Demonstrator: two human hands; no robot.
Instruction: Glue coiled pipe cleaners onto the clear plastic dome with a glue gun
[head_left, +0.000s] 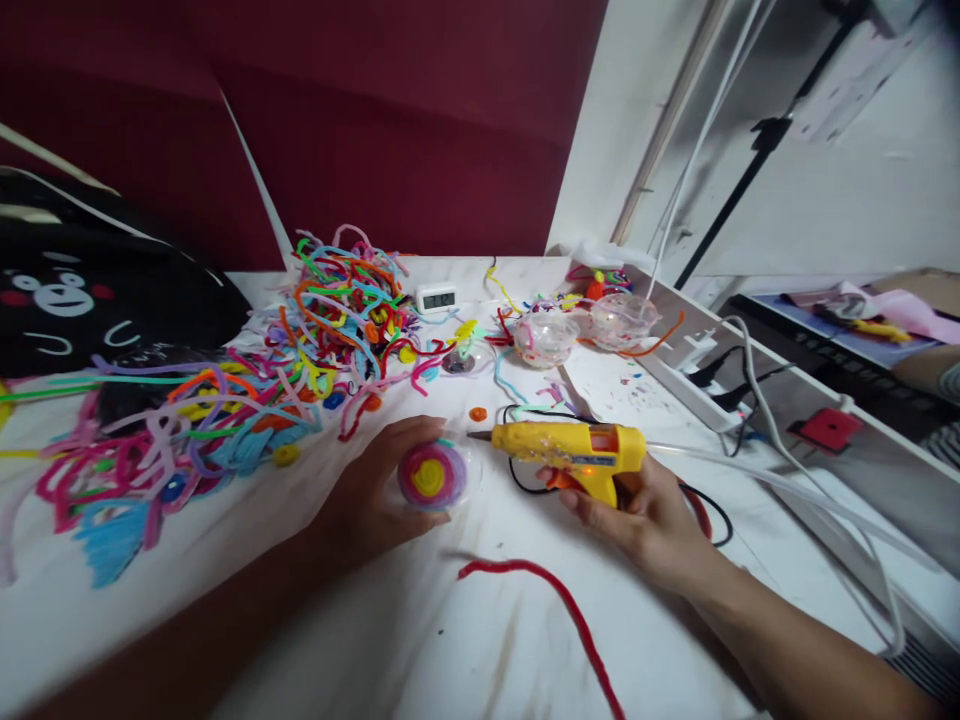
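red pipe cleaner (559,588), right hand (656,520) holding glue gun (551,442); blue label (598,462) illegible

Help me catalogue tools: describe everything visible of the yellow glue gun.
The yellow glue gun looks plastic, with a dark, tapered nozzle, an orange trigger, a bluish label, a slot near the top rear and an orange glow on its side. Shiny residue seems stuck to it. The right hand grips its handle above the table, barrel roughly level, nozzle pointing left, near the round piece in the left hand.

A white table (375,640) carries colourful pipe cleaners (341,310) and a clock (436,298).
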